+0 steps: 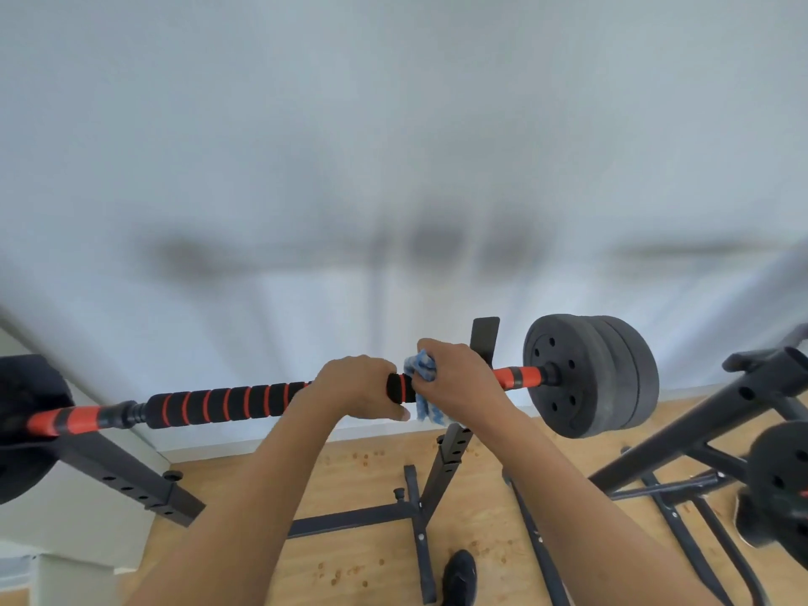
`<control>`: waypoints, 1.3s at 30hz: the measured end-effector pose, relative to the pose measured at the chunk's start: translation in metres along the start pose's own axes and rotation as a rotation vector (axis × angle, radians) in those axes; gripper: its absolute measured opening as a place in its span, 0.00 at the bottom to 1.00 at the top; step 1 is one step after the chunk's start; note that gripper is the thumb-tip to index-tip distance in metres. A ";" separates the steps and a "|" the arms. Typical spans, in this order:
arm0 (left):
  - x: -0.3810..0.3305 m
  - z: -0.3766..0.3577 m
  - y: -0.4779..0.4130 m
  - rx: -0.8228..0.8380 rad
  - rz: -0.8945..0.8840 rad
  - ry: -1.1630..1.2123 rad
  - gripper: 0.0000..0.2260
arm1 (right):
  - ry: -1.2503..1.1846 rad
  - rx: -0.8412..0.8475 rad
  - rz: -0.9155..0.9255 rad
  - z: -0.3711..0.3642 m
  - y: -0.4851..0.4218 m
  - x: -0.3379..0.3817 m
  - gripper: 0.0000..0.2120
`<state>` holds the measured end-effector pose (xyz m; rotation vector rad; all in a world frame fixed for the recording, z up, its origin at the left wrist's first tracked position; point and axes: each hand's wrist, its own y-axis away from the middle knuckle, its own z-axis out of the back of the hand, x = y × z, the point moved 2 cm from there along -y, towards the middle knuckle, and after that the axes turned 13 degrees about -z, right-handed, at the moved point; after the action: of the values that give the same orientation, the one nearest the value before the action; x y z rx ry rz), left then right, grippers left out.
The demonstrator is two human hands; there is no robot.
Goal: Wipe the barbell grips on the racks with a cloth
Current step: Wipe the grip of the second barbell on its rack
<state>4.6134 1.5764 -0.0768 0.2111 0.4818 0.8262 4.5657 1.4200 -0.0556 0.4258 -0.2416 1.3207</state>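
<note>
Head view: a blue-and-white cloth [422, 369] is bunched against the barbell [520, 377] at the right end of its black-and-orange foam sleeve [218, 406], just beside the rack cradle [484, 338]. The right hand [459, 378] has its grip clamped on the cloth, holding it round the bar. The left hand [356, 387], just beside it, has its grip closed round the foam sleeve. Black weight plates [586, 376] sit at the bar's right end, above a wooden floor [371, 562].

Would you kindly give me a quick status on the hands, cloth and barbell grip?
Left hand grips the foam grip. Right hand holds blue cloth against its right end. Rack upright just beyond, not blocking.
</note>
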 end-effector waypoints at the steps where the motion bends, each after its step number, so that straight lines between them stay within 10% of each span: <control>1: 0.000 0.006 -0.002 0.087 -0.003 0.070 0.17 | 0.016 0.011 0.002 0.000 0.000 0.001 0.06; 6: -0.005 -0.001 -0.003 -0.082 0.048 -0.121 0.06 | 0.045 0.012 -0.017 0.000 0.001 0.000 0.04; 16: -0.017 -0.043 0.011 -0.754 -0.022 -0.449 0.17 | 0.138 0.047 -0.045 -0.005 -0.009 0.004 0.08; 25: -0.007 -0.002 -0.004 -0.099 0.004 -0.078 0.10 | 0.069 0.061 -0.085 -0.001 0.002 -0.002 0.04; 39: -0.022 -0.031 0.016 -0.521 -0.019 -0.351 0.08 | -0.072 0.108 -0.002 0.054 0.004 -0.021 0.14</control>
<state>4.5755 1.5703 -0.0905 -0.1303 -0.0680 0.8476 4.5607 1.3784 -0.0150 0.5652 -0.2301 1.3214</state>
